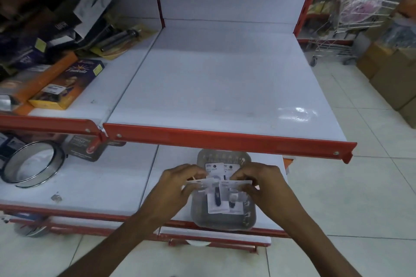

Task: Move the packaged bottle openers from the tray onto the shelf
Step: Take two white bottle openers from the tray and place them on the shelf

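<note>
On the lower white shelf with a red front lip (94, 189), a translucent grey plastic tray with rounded corners (225, 220) is set near the front edge, partly under the upper shelf. Several white-carded packaged bottle openers with dark handles (217, 202) are seen lying in the tray, overlapping one another, and two more carded packs (221, 167) are seen toward its far end. Above the tray, the left hand (180, 184) is closed on the left end of a white carded pack (202, 182), pinched between thumb and fingers. The right hand (258, 181) is closed likewise on the right end of a second white carded pack (236, 183). Both packs are held roughly level, just above the ones lying in the tray, and whether they touch those below cannot be told. The wide upper white shelf with a red front rail (225, 87) is seen bare in its middle section. To the left, on the neighbouring section, an orange long box (42, 78) and a yellow-and-purple flat box (67, 83) are laid beside a heap of dark cartons. On the lower shelf at the left, a round metal sieve ring (33, 164) is laid flat, well apart from the tray. A wire shopping trolley (351, 36) is seen far right on the tiled floor.
</note>
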A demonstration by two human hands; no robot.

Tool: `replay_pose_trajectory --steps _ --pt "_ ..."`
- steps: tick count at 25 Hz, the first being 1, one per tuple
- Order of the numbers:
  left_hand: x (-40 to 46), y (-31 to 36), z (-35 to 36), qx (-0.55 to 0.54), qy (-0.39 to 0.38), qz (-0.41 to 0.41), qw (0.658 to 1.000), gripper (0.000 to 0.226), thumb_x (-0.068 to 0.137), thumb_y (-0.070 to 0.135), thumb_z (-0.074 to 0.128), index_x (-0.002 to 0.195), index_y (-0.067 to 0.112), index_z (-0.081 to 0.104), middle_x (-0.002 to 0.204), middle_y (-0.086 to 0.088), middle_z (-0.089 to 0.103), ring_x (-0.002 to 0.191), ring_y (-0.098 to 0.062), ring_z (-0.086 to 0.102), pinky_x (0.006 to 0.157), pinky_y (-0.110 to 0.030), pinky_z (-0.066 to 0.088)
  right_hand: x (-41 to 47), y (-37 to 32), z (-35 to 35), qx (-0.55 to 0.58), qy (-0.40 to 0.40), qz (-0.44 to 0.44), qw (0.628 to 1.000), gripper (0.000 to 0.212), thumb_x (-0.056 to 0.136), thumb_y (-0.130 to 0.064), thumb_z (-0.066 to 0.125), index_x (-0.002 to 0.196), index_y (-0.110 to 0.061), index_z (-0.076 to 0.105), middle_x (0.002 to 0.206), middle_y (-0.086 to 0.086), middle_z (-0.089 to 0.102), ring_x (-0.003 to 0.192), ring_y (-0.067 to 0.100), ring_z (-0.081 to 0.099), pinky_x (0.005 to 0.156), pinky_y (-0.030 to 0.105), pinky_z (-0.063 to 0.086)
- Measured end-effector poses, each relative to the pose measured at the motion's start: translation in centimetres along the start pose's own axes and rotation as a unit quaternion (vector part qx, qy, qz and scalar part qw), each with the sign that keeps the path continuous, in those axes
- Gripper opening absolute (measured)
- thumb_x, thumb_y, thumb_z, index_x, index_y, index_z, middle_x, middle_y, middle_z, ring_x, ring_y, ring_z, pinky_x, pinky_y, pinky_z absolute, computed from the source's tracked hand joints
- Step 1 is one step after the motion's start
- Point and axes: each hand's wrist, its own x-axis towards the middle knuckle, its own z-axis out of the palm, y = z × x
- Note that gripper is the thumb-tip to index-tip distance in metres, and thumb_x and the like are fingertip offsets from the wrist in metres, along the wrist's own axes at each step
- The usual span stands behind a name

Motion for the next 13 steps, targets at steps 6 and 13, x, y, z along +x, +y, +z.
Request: replay_pose_trajectory --steps 6,13 --pt "0.7 7.9 -11.5 -0.140 0.202 0.056 0.968 0.027 0.075 0.022 0.076 0.095 0.037 0.066 0.097 0.027 0.072 0.081 0.003 0.069 0.072 -0.005 0.052 -2.5 -8.9 -10.4 0.164 0.199 -0.089 0.962 0.023 0.077 -0.017 0.079 0.095 -0.032 0.074 0.082 -0.027 0.074 0.077 -0.006 0.069 0.067 0.005 0.051" --pt "12.6 7.9 -16.9 -0.250 0.184 0.040 0.950 0.026 0.087 0.003 0.071 0.099 0.026 0.069 0.068 0.012 0.073 0.074 0.000 0.072 0.073 -0.018 0.054 9.8 -9.6 -15.6 0.290 0.212 -0.084 0.929 0.024 0.081 -0.006 0.076 0.097 -0.024 0.075 0.094 0.000 0.074 0.080 0.015 0.070 0.072 0.028 0.057"
